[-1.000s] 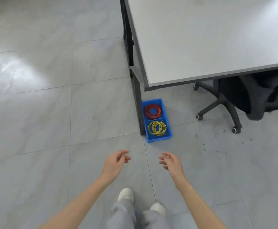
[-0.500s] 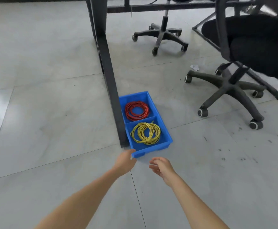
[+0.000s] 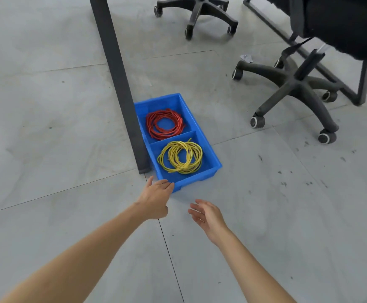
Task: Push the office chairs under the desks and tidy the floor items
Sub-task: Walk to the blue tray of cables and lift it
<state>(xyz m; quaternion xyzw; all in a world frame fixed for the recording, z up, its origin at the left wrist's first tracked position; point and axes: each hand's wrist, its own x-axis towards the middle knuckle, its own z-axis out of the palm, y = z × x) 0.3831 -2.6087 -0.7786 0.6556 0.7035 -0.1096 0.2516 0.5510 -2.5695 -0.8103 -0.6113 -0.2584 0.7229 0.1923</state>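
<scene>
A blue two-compartment bin (image 3: 212,156) sits on the floor against a dark desk leg (image 3: 121,90). A red cable coil (image 3: 164,124) lies in its far compartment, a yellow coil (image 3: 180,157) in the near one. My left hand (image 3: 156,199) is open, its fingertips at the bin's near left corner. My right hand (image 3: 207,216) is open and hovers just short of the bin, holding nothing. A black office chair (image 3: 296,82) stands to the right on its wheeled base.
A second chair base (image 3: 196,14) stands at the top centre. A crumpled paper scrap (image 3: 246,58) lies on the floor by the near chair's wheel. A black desk frame bar (image 3: 309,60) runs behind the chair. Dark scuffs mark the grey tiles on the right.
The view has dropped low and closer to the bin. Both hands have reached forward; the left hand now touches the bin's near corner.
</scene>
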